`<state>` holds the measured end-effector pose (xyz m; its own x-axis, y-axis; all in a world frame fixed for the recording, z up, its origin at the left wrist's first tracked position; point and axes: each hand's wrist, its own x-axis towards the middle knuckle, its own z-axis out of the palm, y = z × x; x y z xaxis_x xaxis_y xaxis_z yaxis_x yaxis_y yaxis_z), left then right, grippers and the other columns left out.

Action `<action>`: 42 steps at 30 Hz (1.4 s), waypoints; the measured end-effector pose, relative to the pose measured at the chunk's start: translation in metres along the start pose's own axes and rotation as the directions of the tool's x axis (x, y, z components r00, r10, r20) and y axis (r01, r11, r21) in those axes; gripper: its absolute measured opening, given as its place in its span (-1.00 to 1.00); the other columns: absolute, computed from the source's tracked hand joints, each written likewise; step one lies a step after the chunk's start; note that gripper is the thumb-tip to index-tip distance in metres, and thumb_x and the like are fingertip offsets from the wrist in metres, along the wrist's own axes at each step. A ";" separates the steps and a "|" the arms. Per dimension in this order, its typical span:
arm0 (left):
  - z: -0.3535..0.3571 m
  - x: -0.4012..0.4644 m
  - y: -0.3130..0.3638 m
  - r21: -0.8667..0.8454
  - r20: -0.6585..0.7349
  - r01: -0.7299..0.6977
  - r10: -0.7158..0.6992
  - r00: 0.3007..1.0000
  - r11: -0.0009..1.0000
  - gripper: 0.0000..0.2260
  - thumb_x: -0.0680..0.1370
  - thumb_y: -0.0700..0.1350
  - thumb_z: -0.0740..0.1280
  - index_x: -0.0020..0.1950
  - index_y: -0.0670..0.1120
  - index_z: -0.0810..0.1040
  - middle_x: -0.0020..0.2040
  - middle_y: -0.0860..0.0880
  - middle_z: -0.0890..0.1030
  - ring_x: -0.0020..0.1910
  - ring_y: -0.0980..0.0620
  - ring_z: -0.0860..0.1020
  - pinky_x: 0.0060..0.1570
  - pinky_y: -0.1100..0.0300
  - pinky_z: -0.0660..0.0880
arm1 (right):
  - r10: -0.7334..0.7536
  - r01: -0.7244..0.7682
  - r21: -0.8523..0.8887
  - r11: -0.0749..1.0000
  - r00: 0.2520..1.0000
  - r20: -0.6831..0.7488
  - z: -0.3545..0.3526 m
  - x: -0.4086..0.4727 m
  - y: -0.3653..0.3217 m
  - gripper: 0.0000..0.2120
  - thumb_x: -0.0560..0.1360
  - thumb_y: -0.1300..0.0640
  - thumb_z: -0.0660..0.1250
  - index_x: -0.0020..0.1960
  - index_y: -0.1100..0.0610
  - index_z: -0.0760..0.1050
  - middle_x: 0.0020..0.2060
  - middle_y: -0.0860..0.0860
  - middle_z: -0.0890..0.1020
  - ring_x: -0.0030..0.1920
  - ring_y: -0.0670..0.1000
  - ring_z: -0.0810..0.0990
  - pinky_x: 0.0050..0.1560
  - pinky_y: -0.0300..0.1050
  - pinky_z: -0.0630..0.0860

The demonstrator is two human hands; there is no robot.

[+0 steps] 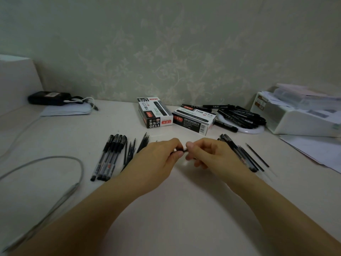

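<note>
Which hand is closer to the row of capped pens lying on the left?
Left. The left hand is right of the capped pens; the right hand is farther right. Both pinch one dark pen.

We see a dim, greyish room under soft, even light; shadows stay faint, edges bend outward, and the cable (60, 198) at left blurs.

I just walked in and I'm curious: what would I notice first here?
The left hand and right hand meet mid-table, both pinching one small dark pen. A row of black pens lies to their left, and two pen boxes sit behind, near the wall.
</note>
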<state>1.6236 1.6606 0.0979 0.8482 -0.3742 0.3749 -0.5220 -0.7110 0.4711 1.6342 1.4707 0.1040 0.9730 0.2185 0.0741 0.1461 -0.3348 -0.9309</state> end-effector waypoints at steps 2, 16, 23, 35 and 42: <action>0.000 0.001 0.000 0.000 0.000 0.003 -0.003 1.000 1.000 -0.85 0.64 0.03 0.14 0.09 0.07 0.48 -0.29 0.15 0.47 -0.28 0.18 0.47 -0.28 0.19 0.44 | -0.006 0.006 0.006 1.000 1.000 -0.015 0.000 0.000 0.001 -0.77 0.49 -0.10 0.40 -0.12 0.07 0.65 -0.25 -0.02 0.73 -0.31 -0.15 0.61 -0.26 -0.32 0.50; 0.003 0.000 0.001 -0.011 0.004 0.002 -0.002 1.000 1.000 -0.86 0.64 0.03 0.16 0.07 0.07 0.50 -0.30 0.13 0.48 -0.29 0.19 0.45 -0.33 0.24 0.34 | -0.032 0.029 0.134 0.991 0.999 0.020 -0.010 0.002 0.005 -0.92 0.46 0.19 0.49 -0.06 0.08 0.69 -0.21 0.06 0.71 -0.23 -0.07 0.62 -0.17 -0.22 0.54; 0.000 0.000 -0.001 0.000 -0.007 0.027 -0.027 1.000 1.000 -0.86 0.65 0.00 0.13 0.14 0.11 0.44 -0.28 0.05 0.52 -0.30 0.11 0.49 -0.28 0.11 0.45 | -0.033 0.049 0.093 0.994 0.986 -0.166 -0.019 0.005 0.003 -0.93 0.48 0.15 0.47 -0.06 0.11 0.64 -0.25 0.02 0.73 -0.30 -0.11 0.64 -0.25 -0.30 0.55; 0.003 -0.001 -0.003 -0.004 0.010 0.042 -0.042 0.999 0.999 -0.75 0.65 -0.06 0.13 0.28 0.18 0.43 -0.09 0.12 0.51 -0.05 0.15 0.51 -0.01 0.18 0.47 | -0.232 0.275 -0.649 0.709 0.961 0.154 -0.007 0.003 0.015 -0.88 0.52 0.10 0.41 0.03 -0.03 0.67 -0.23 -0.24 0.52 -0.17 -0.32 0.49 -0.12 -0.53 0.36; 0.003 0.002 -0.007 -0.224 0.006 0.096 -0.098 0.995 0.970 -0.69 0.65 -0.04 0.13 0.26 0.36 0.42 -0.16 0.15 0.51 -0.22 0.33 0.48 -0.27 0.44 0.37 | -0.146 0.107 -0.298 0.949 0.983 -0.111 -0.003 0.003 0.008 -0.89 0.51 -0.06 0.41 -0.01 -0.08 0.67 -0.19 -0.16 0.70 -0.16 -0.22 0.63 -0.18 -0.41 0.50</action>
<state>1.6295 1.6624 0.0931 0.8956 -0.3065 0.3225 -0.4447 -0.5926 0.6716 1.6392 1.4663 0.0976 0.9551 0.1616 0.2484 0.2959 -0.5672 -0.7686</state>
